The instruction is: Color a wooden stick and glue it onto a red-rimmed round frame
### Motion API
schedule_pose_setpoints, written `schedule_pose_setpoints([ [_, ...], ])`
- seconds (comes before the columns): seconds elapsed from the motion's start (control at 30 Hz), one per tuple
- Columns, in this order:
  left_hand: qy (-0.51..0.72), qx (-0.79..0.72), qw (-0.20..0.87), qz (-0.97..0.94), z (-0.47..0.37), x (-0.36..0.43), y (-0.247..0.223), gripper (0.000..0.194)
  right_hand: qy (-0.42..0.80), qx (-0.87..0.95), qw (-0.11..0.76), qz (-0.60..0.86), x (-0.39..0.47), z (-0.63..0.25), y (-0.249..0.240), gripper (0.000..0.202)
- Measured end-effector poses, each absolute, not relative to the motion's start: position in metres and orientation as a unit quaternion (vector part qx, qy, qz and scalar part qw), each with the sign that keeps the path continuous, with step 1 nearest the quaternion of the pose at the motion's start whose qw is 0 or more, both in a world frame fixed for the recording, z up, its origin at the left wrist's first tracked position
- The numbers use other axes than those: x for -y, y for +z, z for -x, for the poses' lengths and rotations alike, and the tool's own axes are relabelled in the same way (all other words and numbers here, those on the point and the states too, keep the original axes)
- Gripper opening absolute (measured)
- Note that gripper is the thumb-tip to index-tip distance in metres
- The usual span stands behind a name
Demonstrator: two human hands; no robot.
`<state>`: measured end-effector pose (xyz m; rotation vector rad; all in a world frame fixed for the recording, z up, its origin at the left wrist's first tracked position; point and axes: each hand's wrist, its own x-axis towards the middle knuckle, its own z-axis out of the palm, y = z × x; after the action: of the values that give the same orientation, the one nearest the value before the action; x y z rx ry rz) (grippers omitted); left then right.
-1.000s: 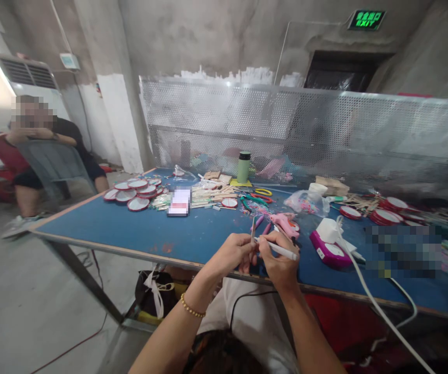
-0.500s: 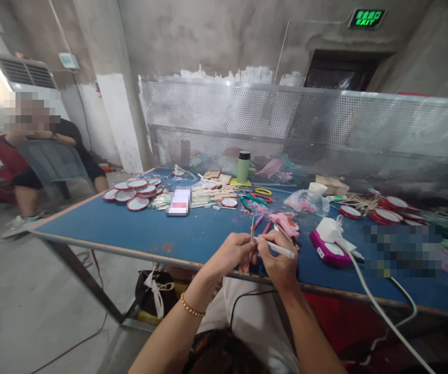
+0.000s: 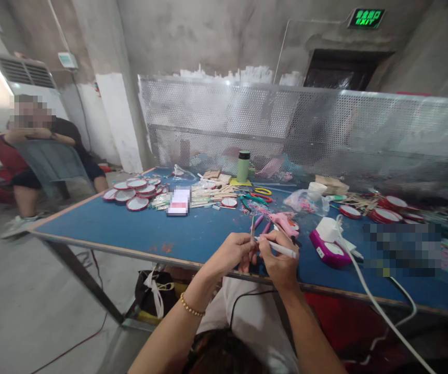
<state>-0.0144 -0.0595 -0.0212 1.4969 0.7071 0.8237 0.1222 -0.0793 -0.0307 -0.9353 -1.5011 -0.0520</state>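
Observation:
My left hand (image 3: pixel 235 253) is closed on a thin wooden stick (image 3: pixel 252 227), which stands upright between the fingertips. In my right hand (image 3: pixel 279 264) is a white marker pen (image 3: pixel 284 250), slanted with its tip end toward the stick. Whether the tip touches the wood is too small to tell. Both hands are close together above the table's front edge. Just beyond them lie a pink glue gun (image 3: pixel 284 223) and purple-handled tools (image 3: pixel 266 227).
Small red-rimmed drums (image 3: pixel 137 203) are piled at the left of the blue table (image 3: pixel 110 234). A phone (image 3: pixel 179 201), wooden sticks (image 3: pixel 208 197), a green bottle (image 3: pixel 243 167) and a purple power strip (image 3: pixel 330 251) stand around. A person (image 3: pixel 68 124) sits at far left.
My hands, the stick and the marker pen have hardly moved. At far left, the seated person's head and arms have shifted slightly.

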Motion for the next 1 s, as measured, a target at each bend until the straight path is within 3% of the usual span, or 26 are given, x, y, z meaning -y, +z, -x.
schedule_pose_setpoints([
  [1.0,0.359,-0.302,0.598,-0.650,0.0149,0.0604,-0.0204,0.046,-0.035,0.664,0.627,0.407,0.0790,-0.1217,-0.0314,0.019],
])
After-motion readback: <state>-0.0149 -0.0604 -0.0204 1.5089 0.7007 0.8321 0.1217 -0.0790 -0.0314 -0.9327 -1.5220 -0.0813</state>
